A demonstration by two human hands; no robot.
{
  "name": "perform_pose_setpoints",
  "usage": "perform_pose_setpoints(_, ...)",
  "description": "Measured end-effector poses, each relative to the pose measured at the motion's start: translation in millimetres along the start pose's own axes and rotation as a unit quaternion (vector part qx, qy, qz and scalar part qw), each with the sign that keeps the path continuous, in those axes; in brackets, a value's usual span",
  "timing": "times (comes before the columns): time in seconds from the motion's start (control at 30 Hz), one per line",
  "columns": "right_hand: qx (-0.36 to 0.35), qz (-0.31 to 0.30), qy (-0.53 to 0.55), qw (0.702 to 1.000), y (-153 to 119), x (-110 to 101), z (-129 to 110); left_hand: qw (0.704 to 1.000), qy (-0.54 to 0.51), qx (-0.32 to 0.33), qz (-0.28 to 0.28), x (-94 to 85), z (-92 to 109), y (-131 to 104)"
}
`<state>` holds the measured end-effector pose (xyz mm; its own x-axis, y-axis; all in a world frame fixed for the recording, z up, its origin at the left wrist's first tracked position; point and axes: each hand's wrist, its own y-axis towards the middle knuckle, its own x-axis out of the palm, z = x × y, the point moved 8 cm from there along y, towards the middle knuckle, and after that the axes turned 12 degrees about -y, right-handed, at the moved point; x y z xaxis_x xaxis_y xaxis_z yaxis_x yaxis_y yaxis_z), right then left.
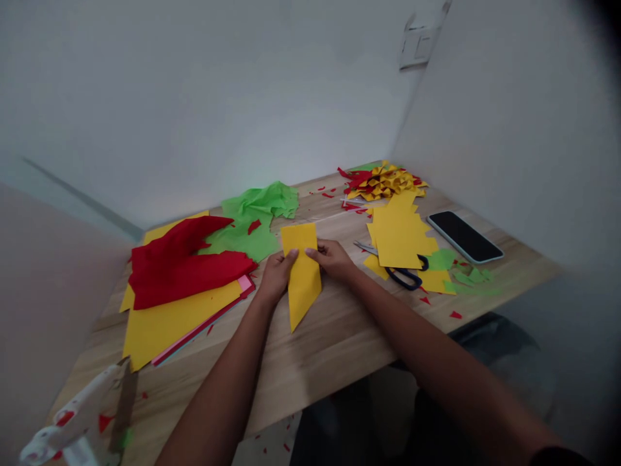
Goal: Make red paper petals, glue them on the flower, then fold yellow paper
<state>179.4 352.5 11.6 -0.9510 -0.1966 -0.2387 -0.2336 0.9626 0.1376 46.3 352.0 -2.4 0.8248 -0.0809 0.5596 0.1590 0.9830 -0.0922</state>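
A long yellow paper piece (304, 281) with a slanted, pointed lower end is held up above the middle of the wooden table. My left hand (277, 275) pinches its left edge, thumb on the front face. On the opposite edge, my right hand (334, 259) grips it the same way, with its fingers behind the paper. Dark-handled scissors (405, 278) lie to the right, partly under a stack of yellow paper pieces (400, 233).
Red paper (179, 268) covers yellow sheets (179, 327) at the left, beside crumpled green paper (259, 210). Folded yellow pieces (388, 181) are piled at the back right. A phone (464, 237) lies near the right edge; a white glue gun (87, 391) is at front left.
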Motion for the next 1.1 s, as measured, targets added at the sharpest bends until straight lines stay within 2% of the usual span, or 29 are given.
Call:
perform_pose_setpoints(0.1, 0.02, 0.038, 0.052, 0.998, 3, -7, 2, 1.0, 0.001, 0.002, -0.029, 9.1, -1, -3)
perform_pose_setpoints(0.2, 0.048, 0.044, 0.08, 0.995, 4, -9, 7, 0.999, -0.02, 0.028, -0.041, 13.1, 6, -2)
perform_pose_setpoints(0.4, 0.087, 0.021, 0.112, 0.99, 0, -5, 10, 0.995, -0.051, 0.08, -0.025, 8.4, 19, -2)
perform_pose_setpoints(0.6, 0.1, -0.017, 0.147, 0.984, -5, 1, 3, 0.994, -0.04, 0.065, -0.074, 14.5, 15, -4)
perform_pose_setpoints(0.77, 0.11, -0.007, 0.147, 0.983, -3, -2, 6, 0.995, -0.018, 0.081, -0.06, 13.9, 14, -2)
perform_pose_setpoints(0.87, 0.104, -0.007, 0.139, 0.985, -1, -5, 7, 0.993, 0.008, 0.114, -0.037, 11.0, 17, -2)
perform_pose_setpoints(1.0, 0.088, -0.009, 0.121, 0.989, -2, -6, 6, 0.984, 0.07, 0.166, 0.018, -1.1, 31, -3)
perform_pose_setpoints(1.1, 0.074, -0.004, 0.102, 0.992, -4, -8, 2, 0.972, 0.147, 0.173, 0.054, -10.7, 44, -3)
